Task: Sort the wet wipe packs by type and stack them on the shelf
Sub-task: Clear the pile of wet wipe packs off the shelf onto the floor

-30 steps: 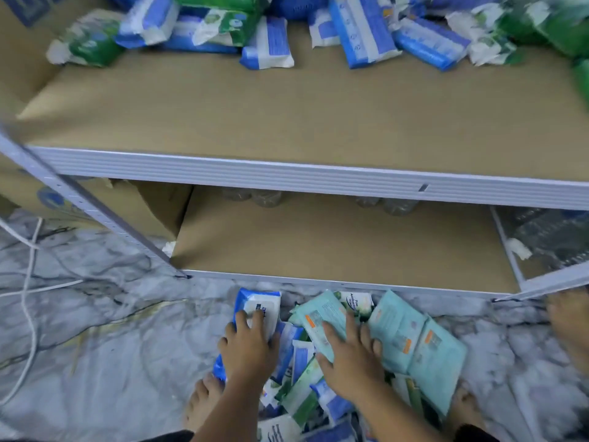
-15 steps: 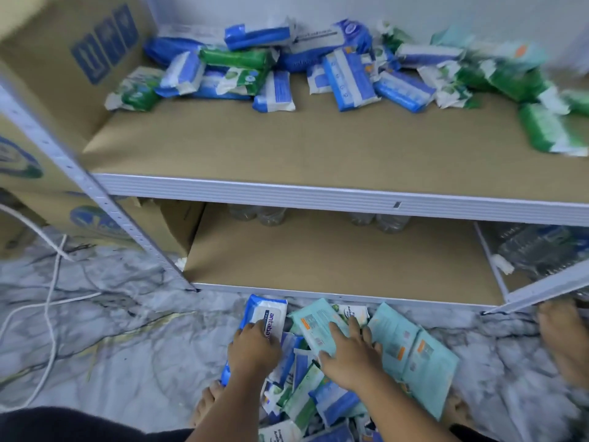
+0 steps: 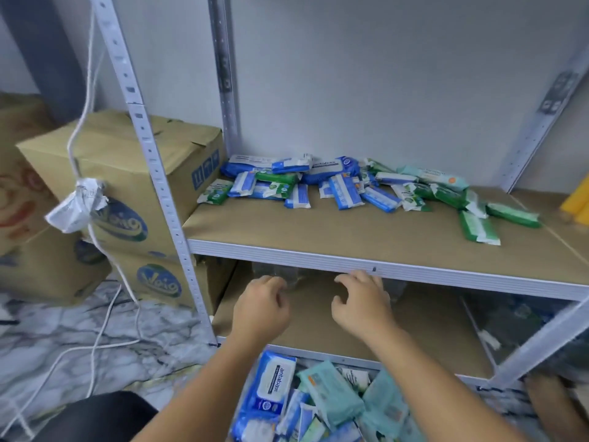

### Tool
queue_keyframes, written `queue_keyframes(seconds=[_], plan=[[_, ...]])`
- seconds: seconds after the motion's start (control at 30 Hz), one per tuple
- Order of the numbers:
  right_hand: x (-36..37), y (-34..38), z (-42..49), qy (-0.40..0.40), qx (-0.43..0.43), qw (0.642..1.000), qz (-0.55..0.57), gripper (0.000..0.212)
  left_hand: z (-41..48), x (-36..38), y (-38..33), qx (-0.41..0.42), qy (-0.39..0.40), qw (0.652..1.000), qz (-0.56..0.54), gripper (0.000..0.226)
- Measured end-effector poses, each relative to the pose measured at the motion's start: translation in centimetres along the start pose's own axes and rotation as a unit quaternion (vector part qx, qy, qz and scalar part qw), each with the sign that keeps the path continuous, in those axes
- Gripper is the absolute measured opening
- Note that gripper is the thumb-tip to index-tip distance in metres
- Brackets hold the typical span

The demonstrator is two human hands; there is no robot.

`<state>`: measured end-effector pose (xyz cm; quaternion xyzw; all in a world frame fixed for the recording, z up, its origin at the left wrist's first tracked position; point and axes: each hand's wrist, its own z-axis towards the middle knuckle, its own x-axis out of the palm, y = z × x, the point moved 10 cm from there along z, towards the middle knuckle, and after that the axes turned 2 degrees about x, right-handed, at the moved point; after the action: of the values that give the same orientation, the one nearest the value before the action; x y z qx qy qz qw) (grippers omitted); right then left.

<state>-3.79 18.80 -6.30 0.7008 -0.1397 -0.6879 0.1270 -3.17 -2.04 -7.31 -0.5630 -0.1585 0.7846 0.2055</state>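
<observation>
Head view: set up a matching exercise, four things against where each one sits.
Things:
1 cardboard box
2 large blue pack
3 front green pack
4 yellow object

Places:
a in the pile on the floor
b right part of the upper shelf
c left of the rack
d far right edge of the view

Pairs: 1-c, 2-a, 3-b, 4-d

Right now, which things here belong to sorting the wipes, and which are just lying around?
Part of the job:
loose wipe packs on the shelf
pile of packs on the floor

Just lying about:
cardboard boxes
white cable
crumpled paper
yellow object at the right edge, too cropped to identify
</observation>
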Motion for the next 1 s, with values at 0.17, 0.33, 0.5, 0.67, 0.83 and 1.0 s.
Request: queue_keyframes(seconds=[0.17, 0.33, 0.5, 0.67, 0.83, 1.0], plan=[[-6.8, 3.5, 2.2, -0.075, -0.066, 0.994, 0.047, 0.041, 5.2, -6.3, -3.0, 0.059, -0.040, 0.997, -0.005, 0.029], [-8.8, 3.0, 6.3, -0.099, -0.050, 0.992, 0.063, 0.043, 9.0, -5.4, -3.8, 0.088, -0.063, 0.994, 0.002, 0.030], [-8.4, 0.1, 12.3, -0.117, 0.002, 0.992, 0.044, 0.044, 12.9, -1.5, -3.7, 0.100, -0.073, 0.991, 0.054, 0.040], [-7.4, -1.6, 18.7, -0.093, 0.041, 0.995, -0.012, 0.061, 18.6, 1.3, -4.4, 0.081, -0.016, 0.994, 0.072, 0.050], [-5.1, -1.8, 22.6, -0.061, 0.040, 0.996, -0.059, 0.070, 21.8, 4.8, -3.2, 0.041, 0.033, 0.991, 0.124, 0.060], [-5.6, -1.8, 23.5, -0.130, 0.060, 0.987, -0.069, 0.055, 23.2, 4.5, -3.3, 0.025, 0.020, 0.990, 0.140, 0.049]])
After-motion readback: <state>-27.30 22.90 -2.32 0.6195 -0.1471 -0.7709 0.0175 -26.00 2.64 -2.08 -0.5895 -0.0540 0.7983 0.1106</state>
